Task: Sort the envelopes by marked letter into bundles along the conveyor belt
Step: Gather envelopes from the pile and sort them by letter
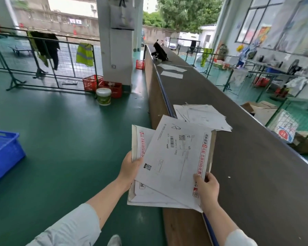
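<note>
Your right hand (205, 188) pinches the near corner of the A-marked top envelope (174, 157) while your left hand (130, 168) grips the stack (137, 139) over the edge of the conveyor belt (256, 174); slide it off flat.

sleeves (75, 226): pale grey-blue (elbow-length); shoe (114, 240): light grey

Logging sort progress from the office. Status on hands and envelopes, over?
Left hand grips white paper envelope stack. Right hand pinches top white envelope marked A. Loose white envelope pile ahead on dark grey conveyor belt; nothing between.
</note>
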Tool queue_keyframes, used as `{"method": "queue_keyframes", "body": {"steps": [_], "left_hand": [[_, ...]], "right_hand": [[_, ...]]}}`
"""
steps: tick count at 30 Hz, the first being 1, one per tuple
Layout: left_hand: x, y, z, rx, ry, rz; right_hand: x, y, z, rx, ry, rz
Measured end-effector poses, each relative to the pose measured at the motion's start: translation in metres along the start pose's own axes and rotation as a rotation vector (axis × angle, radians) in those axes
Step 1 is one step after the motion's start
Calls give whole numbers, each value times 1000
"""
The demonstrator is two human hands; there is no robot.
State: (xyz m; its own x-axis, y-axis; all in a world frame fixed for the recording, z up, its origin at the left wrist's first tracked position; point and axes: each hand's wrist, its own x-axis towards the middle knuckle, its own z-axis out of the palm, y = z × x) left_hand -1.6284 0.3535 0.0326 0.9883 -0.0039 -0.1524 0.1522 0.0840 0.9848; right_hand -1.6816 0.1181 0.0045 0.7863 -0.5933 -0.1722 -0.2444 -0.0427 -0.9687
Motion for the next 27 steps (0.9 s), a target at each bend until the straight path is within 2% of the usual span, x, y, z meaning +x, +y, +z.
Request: {"method": "queue_keyframes", "body": {"steps": [7, 14, 22, 27], "left_hand": [[178, 44, 12, 89, -147, -23], [280, 52, 47, 152, -295, -49], [321, 67, 118, 127, -496, 4], [307, 55, 174, 181, -742, -12]], "right_hand": [[105, -45, 85, 77, 151, 54], [172, -56, 109, 99, 289, 123], [213, -64, 81, 118, 465, 108], [177, -50, 36, 175, 713, 174]]}}
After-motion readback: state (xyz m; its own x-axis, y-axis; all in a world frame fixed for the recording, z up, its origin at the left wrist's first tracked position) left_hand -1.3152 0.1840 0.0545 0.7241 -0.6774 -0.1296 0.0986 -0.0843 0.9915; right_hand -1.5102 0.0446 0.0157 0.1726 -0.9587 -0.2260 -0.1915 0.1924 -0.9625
